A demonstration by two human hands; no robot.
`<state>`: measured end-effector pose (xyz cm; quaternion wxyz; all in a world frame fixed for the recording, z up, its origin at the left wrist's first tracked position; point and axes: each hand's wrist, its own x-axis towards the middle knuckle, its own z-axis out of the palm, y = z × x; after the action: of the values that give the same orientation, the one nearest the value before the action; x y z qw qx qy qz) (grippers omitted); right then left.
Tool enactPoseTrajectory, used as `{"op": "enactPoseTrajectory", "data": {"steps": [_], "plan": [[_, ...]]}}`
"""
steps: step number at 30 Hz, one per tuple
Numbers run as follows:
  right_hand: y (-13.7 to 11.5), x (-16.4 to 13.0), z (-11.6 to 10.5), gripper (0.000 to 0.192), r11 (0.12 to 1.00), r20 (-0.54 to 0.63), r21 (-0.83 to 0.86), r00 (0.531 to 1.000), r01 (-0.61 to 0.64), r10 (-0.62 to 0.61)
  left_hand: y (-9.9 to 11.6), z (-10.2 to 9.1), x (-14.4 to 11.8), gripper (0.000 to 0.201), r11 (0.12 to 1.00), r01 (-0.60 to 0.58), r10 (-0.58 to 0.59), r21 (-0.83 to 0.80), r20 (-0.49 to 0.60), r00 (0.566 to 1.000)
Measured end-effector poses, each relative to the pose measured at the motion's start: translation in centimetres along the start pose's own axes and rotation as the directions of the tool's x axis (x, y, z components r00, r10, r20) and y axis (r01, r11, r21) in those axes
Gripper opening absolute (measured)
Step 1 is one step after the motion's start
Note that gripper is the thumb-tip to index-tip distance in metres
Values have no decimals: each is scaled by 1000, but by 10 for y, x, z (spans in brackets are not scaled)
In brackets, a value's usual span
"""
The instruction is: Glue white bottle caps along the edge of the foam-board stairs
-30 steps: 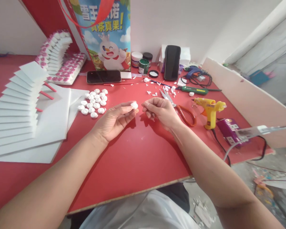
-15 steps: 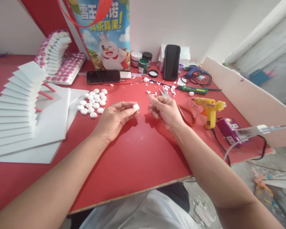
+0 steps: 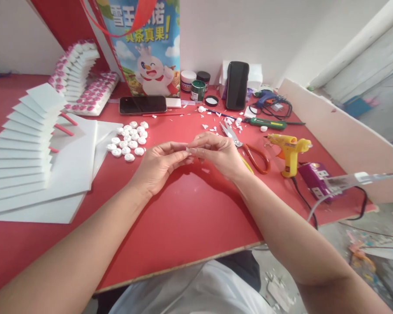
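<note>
Above the middle of the red table [image 3: 183, 218], my left hand [image 3: 160, 165] pinches a small white foam piece [image 3: 187, 149] between thumb and fingers. My right hand [image 3: 218, 152] has its thumb and fingertips closed on the same piece, so nearly all of it is hidden. To the left of my left hand lies a cluster of white carved foam pieces [image 3: 131, 136], rounded like little rosebuds. Just beyond my right hand, scissors [image 3: 257, 158] with orange-red and yellow handles lie with their blades pointing away, among white foam scraps [image 3: 231, 121].
White foam strips [image 3: 21, 150] fan out over boards at left, with pink-tipped foam pieces [image 3: 91, 93] behind. A phone [image 3: 143, 104], paint jars [image 3: 198, 89] and an upright black device [image 3: 237, 85] line the back. At right are a green-handled tool [image 3: 268, 124] and a yellow glue gun [image 3: 290, 150].
My right hand has moved left to meet my left hand, and its fingers now close over the white foam piece. The scissors behind it show more fully.
</note>
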<state>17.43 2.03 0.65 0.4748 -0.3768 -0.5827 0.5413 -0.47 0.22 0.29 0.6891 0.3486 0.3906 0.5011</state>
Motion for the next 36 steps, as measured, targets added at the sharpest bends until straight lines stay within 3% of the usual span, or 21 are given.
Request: {"op": "enactPoseTrajectory", "data": {"steps": [9,14,19,22,27,33,36], "plan": [[2,4,-1,41,988,-131,80,981,-136,145,1,0,2,22,999,31,-31,7,-54,998],[2,5,-2,55,976,-179,73,961,-203,213,2,-3,3,16,996,58,-63,-72,-74,995],[0,3,-2,34,980,-92,156,987,-120,136,4,-4,4,8,975,119,-132,-187,-60,989],[-3,1,0,33,983,-18,146,993,-115,119,5,-3,3,7,963,152,-167,-221,-51,985],[-3,-2,2,32,994,12,-41,994,-105,106,6,-2,3,8,941,204,-217,-271,-16,976],[-1,-2,3,19,975,-7,-211,997,72,-76,6,-3,4,14,932,244,-250,-267,13,968],[-2,-2,3,17,969,23,-228,995,98,-95,5,-3,4,10,942,235,-230,-240,51,972]]}}
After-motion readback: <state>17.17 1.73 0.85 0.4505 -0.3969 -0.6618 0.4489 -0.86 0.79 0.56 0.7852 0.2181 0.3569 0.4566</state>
